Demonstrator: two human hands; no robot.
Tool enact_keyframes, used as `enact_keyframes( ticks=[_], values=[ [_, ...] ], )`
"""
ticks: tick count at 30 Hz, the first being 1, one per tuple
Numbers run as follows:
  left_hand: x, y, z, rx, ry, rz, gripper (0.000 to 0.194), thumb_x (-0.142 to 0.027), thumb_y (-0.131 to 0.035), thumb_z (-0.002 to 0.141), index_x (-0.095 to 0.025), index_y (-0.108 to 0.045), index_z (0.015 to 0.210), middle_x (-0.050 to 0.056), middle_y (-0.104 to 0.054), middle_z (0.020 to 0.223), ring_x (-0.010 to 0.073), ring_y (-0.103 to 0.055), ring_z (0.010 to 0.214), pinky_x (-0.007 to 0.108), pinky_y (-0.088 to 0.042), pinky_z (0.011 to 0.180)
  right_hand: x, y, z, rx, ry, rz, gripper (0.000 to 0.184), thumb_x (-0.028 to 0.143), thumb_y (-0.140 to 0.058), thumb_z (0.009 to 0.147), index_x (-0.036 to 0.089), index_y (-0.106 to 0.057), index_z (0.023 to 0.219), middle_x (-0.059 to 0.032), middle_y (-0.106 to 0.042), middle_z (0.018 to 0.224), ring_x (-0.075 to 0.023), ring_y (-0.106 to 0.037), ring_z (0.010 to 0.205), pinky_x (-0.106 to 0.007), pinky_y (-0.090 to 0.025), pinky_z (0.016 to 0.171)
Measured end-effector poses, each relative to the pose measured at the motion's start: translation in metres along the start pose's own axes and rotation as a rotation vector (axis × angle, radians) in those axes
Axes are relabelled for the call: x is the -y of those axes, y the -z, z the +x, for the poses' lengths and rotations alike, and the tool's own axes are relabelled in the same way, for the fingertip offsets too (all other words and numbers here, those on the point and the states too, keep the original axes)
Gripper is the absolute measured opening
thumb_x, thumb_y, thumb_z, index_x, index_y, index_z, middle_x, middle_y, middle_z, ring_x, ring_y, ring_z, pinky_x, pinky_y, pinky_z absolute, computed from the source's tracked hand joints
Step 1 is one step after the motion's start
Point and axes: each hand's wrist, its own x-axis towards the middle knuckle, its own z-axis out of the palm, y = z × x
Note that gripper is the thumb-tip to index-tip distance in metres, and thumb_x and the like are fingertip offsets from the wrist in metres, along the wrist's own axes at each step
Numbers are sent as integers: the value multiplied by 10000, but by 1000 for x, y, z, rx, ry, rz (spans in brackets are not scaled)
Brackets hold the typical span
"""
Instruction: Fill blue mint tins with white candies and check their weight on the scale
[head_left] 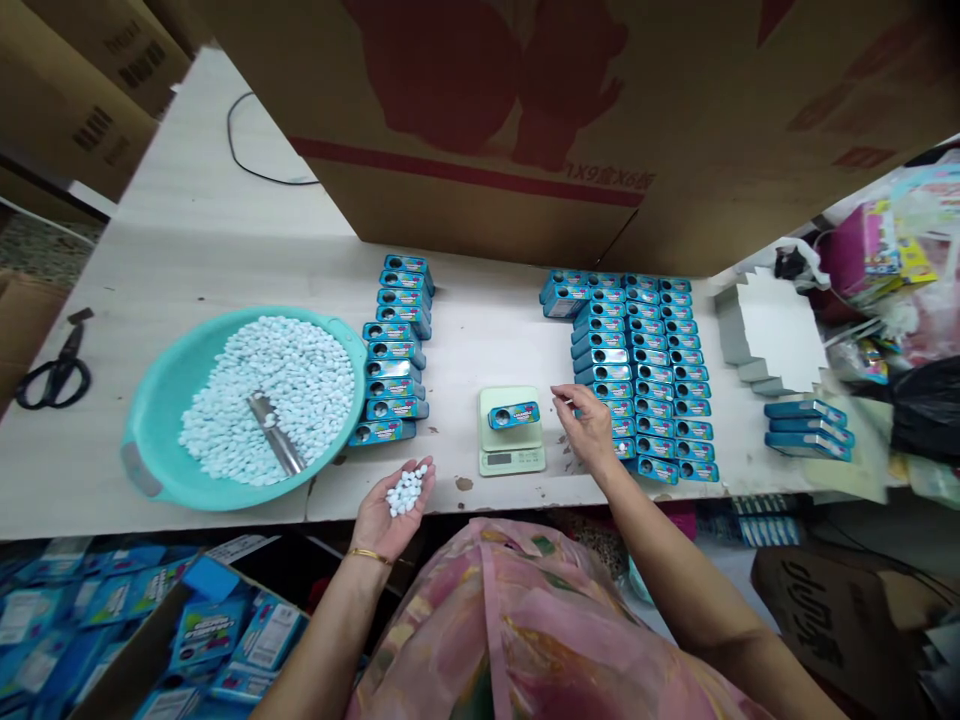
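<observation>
Pale pellets (406,490) lie in the left hand (381,525), fingers unclenched; right hand (588,425), fingers loose, empty; carton (465,215) reads "1X9".

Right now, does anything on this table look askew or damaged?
Yes: brown patches mar the pale tabletop near the scale, perhaps wear or stains. The column of blue tins beside the basin looks crooked, its farther tins set rightward.

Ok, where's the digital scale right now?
The digital scale is near the centre of the head view, on the white table, with a small blue box on it and the right hand to its right.
</observation>
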Motion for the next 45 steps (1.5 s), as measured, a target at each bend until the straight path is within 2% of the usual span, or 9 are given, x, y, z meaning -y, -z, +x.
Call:
enact_keyframes(
  ticks=[10, 15, 19, 25, 30, 34, 38, 41, 45],
  values=[
    [6, -7, -5, 12, 37, 6, 194, -72, -412, 717, -84, -584, 804, 151, -637, 881, 225, -590, 879, 324, -525, 692, 11, -15, -7, 188, 106, -167, 277, 254, -431, 794, 218, -511, 1056, -62, -538, 1010, -176, -483, 936, -345, -414, 805],
    [9, -7, -9, 35, 34, 19, 177, -73, -418, 715, -78, -580, 786, 149, -639, 860, 216, -608, 824, 325, -525, 681, 11, -23, -4, 445, 177, -489, 365, 215, -468, 766, 184, -458, 1130, -86, -500, 1089, -221, -431, 979, -365, -396, 812],
    [3, 9, -11, 24, 8, -10, 159, -69, -439, 706, -67, -574, 787, 155, -636, 859, 217, -610, 813, 322, -521, 690, 17, -35, -3, 571, 253, -529, 332, 217, -481, 762, 155, -475, 1088, -84, -528, 1012, -215, -437, 918, -338, -414, 779],
    [-11, 42, -3, -72, -68, -76, 163, -66, -428, 707, -82, -567, 790, 137, -641, 813, 213, -613, 803, 317, -523, 680, 69, -113, -27, 720, 468, -370, 336, 263, -506, 759, 130, -470, 1066, -97, -535, 929, -196, -461, 879, -304, -436, 745],
    [-24, 44, 17, -106, -102, -99, 202, -54, -401, 717, -98, -571, 816, 84, -643, 685, 187, -625, 724, 303, -529, 655, 87, -161, -41, 689, 517, -300, 328, 273, -494, 772, 148, -460, 1074, -86, -532, 973, -186, -463, 915, -299, -440, 747],
    [-28, 37, 27, -144, -81, -122, 261, -55, -382, 732, -128, -567, 901, 65, -645, 679, 178, -629, 703, 286, -536, 627, 49, -123, -2, 504, 528, -246, 295, 250, -421, 810, 181, -459, 1095, -86, -497, 1089, -168, -427, 1015, -306, -417, 811],
    [-21, 36, 17, -150, -18, -80, 269, -61, -384, 735, -126, -559, 929, 89, -648, 738, 186, -630, 726, 287, -541, 625, -21, -50, 85, 130, 211, -507, 262, 157, -419, 788, 162, -519, 1030, -105, -514, 1038, -205, -435, 996, -383, -394, 826],
    [-13, 32, 2, -151, -13, -45, 253, -53, -401, 726, -104, -551, 923, 112, -645, 771, 196, -628, 743, 300, -541, 631, -66, -15, 148, 74, 164, -716, 250, 154, -469, 763, 142, -546, 1000, -141, -472, 1109, -248, -397, 1024, -400, -378, 795],
    [-6, 25, -14, -168, -34, -62, 254, -52, -411, 718, -92, -543, 931, 118, -643, 781, 202, -628, 742, 320, -540, 633, -94, -10, 187, 149, 199, -775, 215, 164, -395, 806, 91, -597, 817, -176, -487, 1049, -236, -400, 997, -384, -345, 757]
  ],
)
